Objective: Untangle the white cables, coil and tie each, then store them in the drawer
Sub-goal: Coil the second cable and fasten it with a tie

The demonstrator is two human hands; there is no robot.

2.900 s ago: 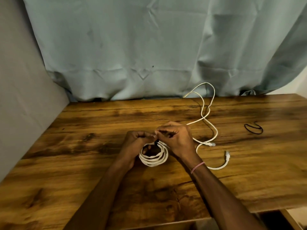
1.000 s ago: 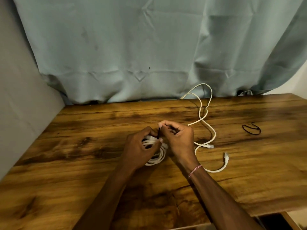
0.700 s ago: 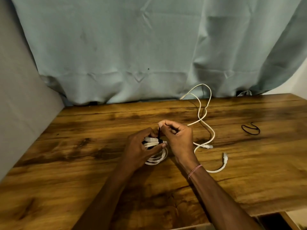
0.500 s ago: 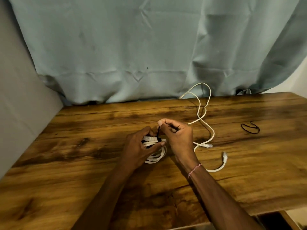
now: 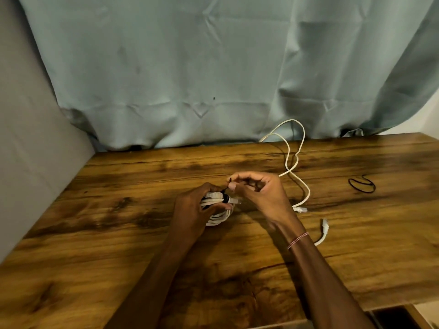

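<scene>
Since about 3 s back: the left hand [image 5: 194,210] has come over the top of the coiled white round cable [image 5: 217,218], and the thin black tie [image 5: 225,198] now sits wrapped round the bundle. Last half second: barely any change.

Coil lies on the brown wood-grain table [image 5: 118,233], centre, near the front edge. Left hand clamps it, fingers curled over the loops, thumb under. One white connector sticks out right of the tie.

Right hand [image 5: 263,195] is raised just above and right of the coil. Thumb and forefinger are pinched on the tie's free end, the other fingers loosely curled.

Second white cable [image 5: 308,192] lies loose, uncoiled, behind and right of the right hand, running back to the teal cloth curtain [image 5: 213,67]. Both its plugs are near the right wrist.

A spare black loop tie [image 5: 362,184] lies well apart on the right.
</scene>
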